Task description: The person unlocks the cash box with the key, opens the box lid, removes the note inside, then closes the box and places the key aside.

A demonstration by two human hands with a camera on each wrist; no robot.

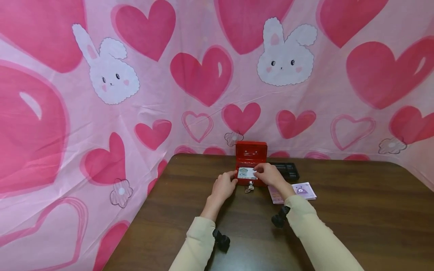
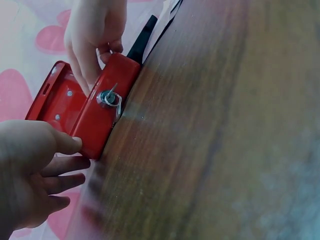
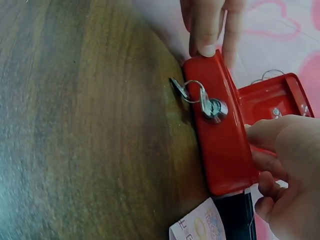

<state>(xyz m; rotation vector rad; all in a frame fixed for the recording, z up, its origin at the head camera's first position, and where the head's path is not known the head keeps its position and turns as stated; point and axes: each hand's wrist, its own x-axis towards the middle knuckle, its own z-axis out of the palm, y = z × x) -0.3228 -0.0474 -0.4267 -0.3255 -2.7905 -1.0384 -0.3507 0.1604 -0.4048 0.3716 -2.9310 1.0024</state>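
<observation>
A small red cash box stands at the table's back edge, its lid raised. Keys on a ring hang from the front lock. A pale green-and-white play banknote lies across the box's opening. My right hand pinches the right end of this note, fingertips inside the box, where the box front hides them in the wrist views. My left hand steadies the box's left front corner. Its thumb touches the rim, while the other fingers stretch out loosely beside the side wall.
A black compartment tray sits right of the box. Pink and purple play banknotes lie on the brown wooden table, partly under my right wrist. Behind the table hangs a pink cloth with hearts and rabbits.
</observation>
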